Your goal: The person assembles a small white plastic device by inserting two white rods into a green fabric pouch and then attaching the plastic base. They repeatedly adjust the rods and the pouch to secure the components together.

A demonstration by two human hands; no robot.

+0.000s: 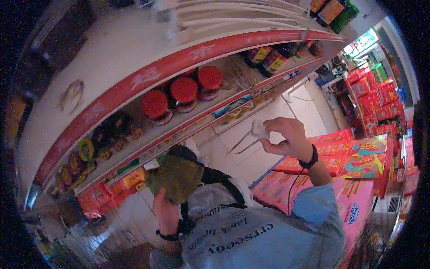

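My right hand (289,136) is raised over the aisle, thumb and forefinger pinching a small white block (258,128). Two thin, dark prongs stick out from the block toward the lower left; its exact kind I cannot make out. Lower and to the left, my left hand (165,215) grips a flat olive-green cloth (181,177) by its near edge. The cloth hangs close to my chest and hides part of the fingers. A dark band circles each wrist.
Across the front runs a shelf with a red edge strip (134,76), holding red-lidded jars (184,92), dark bottles (274,60) and several small jars (85,150). Red boxes (324,148) and pink cartons (358,197) are stacked at my right. Pale tiles (309,98) cover the floor.
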